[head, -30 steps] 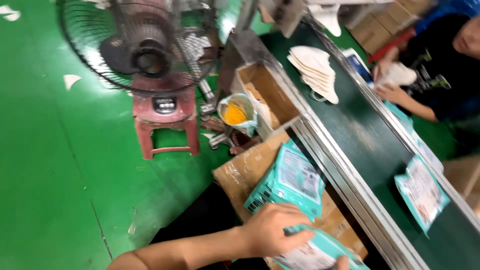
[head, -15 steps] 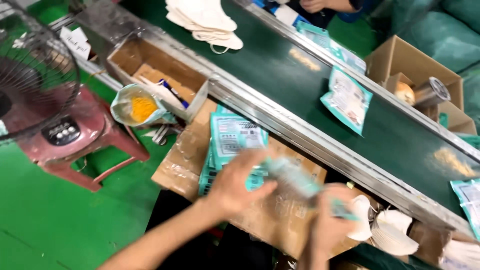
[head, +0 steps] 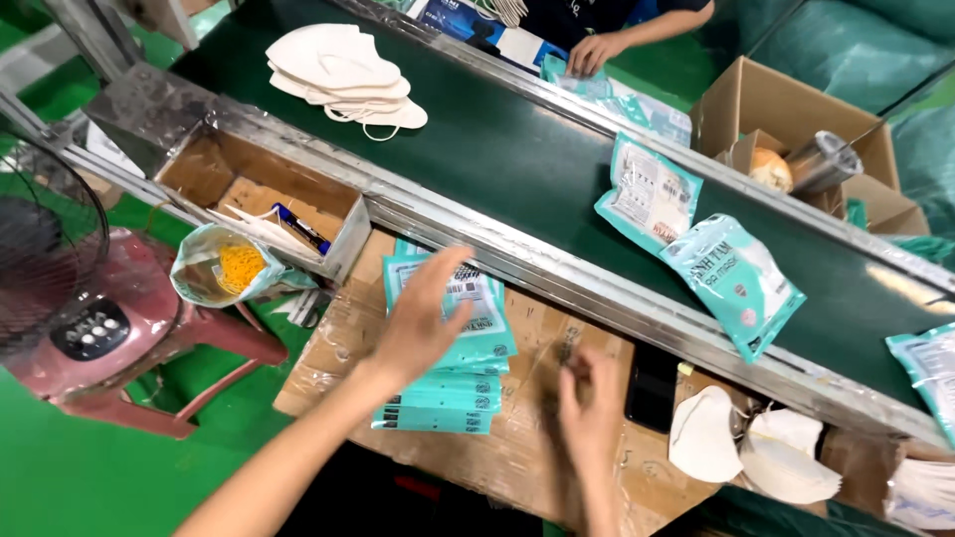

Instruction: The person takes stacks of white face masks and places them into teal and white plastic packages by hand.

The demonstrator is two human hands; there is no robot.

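The left hand (head: pixel 423 323) is spread, fingers wide and empty, over the teal pouch stack (head: pixel 448 343); the right hand (head: pixel 589 413) is empty. Only the top pouch is best pinched at one corner.

— What packages did you see by the near edge?

— A stack of flat teal pouches (head: pixel 445 348) with white label panels lay on the cardboard at centre frame.

— And on the belt?

— Two teal-and-white packets (head: pixel 696 244) lay right of centre, overlapping at a corner. Another teal packet (head: pixel 930 373) showed at the right edge, and more pouches (head: pixel 627 99) sat at the far rail, top centre.
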